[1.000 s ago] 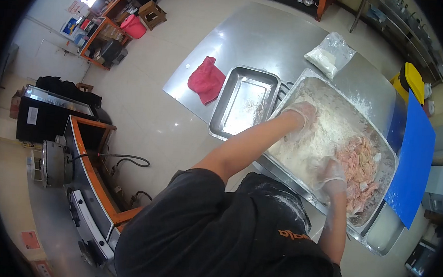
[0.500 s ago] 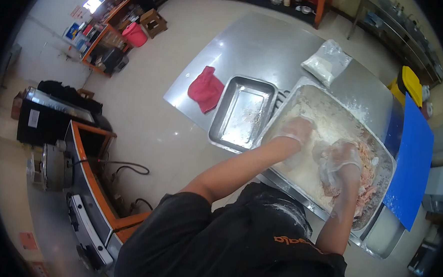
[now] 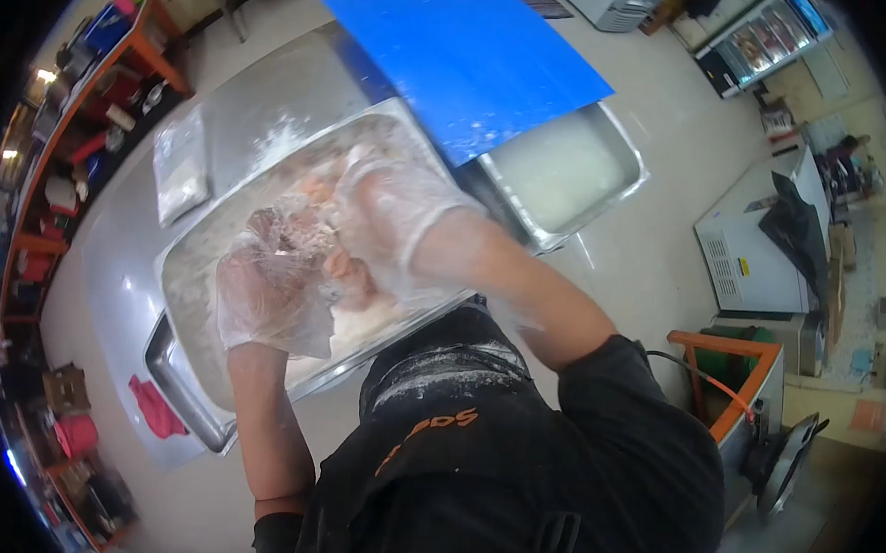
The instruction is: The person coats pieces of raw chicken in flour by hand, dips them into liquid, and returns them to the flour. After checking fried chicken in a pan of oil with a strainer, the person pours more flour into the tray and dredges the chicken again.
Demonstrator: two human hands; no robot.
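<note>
Both my hands wear clear, flour-dusted plastic gloves and are close together over a large metal tray [image 3: 183,313] of white flour. My left hand [image 3: 267,292] is closed around floured raw meat pieces [image 3: 300,234] at its fingertips. Opposite it, my right hand [image 3: 391,214] curls over the same heap of pinkish meat, slightly blurred, its fingertips partly hidden. A piece of meat [image 3: 351,280] shows between the two hands. Loose flour [image 3: 361,317] covers the tray floor nearest my body.
A blue board [image 3: 475,53] partly covers a second metal pan [image 3: 569,173] of whitish contents. A plastic bag of white powder [image 3: 181,173] lies on the steel table [image 3: 114,249]. Beyond the tray's left end are an overlapped metal pan [image 3: 179,383] and a red cloth [image 3: 156,407].
The view has swung to the right. My left hand has moved from the flour side over to the meat, joining my right hand, and meat is now gathered between them.
</note>
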